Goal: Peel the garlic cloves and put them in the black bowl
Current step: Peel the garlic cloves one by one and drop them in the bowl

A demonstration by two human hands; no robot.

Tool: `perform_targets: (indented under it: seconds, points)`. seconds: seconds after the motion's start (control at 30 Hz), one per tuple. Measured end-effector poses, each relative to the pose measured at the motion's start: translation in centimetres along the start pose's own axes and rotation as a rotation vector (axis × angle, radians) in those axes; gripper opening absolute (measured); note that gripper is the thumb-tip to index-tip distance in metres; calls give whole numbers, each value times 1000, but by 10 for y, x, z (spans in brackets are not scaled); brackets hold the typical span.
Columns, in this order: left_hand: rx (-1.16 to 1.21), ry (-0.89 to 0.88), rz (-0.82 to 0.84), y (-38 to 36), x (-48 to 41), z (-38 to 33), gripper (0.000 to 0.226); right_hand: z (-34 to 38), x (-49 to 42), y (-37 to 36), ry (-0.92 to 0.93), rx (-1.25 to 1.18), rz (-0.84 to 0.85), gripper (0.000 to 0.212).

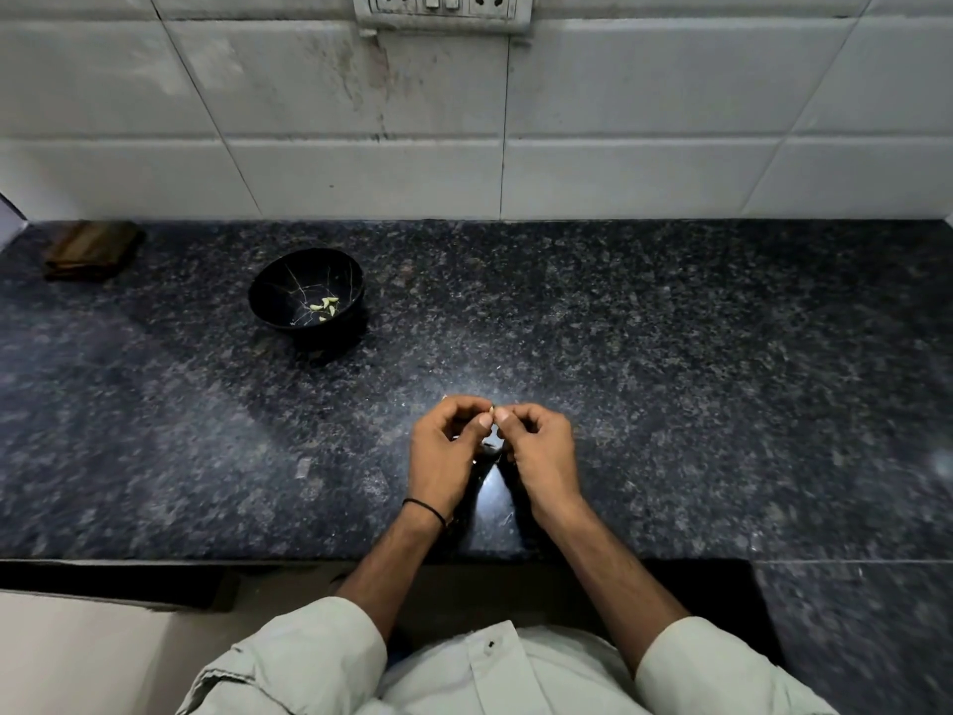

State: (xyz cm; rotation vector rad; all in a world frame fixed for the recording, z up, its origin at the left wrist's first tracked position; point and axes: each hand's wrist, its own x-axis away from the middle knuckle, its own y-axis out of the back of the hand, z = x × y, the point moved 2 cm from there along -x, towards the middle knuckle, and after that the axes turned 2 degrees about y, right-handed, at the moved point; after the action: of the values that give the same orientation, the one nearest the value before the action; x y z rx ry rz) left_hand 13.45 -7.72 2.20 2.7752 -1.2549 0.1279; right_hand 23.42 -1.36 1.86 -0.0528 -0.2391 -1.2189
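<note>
Garlic clove [492,409]: small pale sliver pinched between the fingertips of both hands, over the near middle of the tabletop [722,353]; the fingers hide most of it.
Left hand [446,448]: fingers curled, thumb and forefinger pinching the clove's left end; a dark band [425,509] sits at the wrist.
Right hand [541,451]: fingers curled likewise, thumb and forefinger nipping the clove's right end; the two thumb tips nearly touch.
Black bowl [258,296]: far and to the left, upright on the tabletop, well apart from the hands.
Peeled cloves [326,303]: a few pale-green pieces lying in the bottom of the bowl.
Handling: likely very light and firm inside, with dry, papery skin — it should tear rather than stretch. Once bare, the clove is probably a little slick and easy to drop.
Where to hold: one hand best steadies the body, while the other's nail catches the skin at a tip and strips it lengthwise.
Stage: peeling, judged from the double pinch — the carry to the bowl is not yet done.
Brown object [93,249]: far left, beside the tiled wall.
</note>
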Motion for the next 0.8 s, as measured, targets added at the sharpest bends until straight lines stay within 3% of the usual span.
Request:
perform_targets:
  seconds: [0.47, 0.8]
  points:
    - [81, -1, 79, 1, 8, -3, 11, 11, 8, 0, 147, 407, -15, 17]
    - [115, 47, 90, 2, 13, -7, 15, 11, 12, -3, 149, 437, 11, 17]
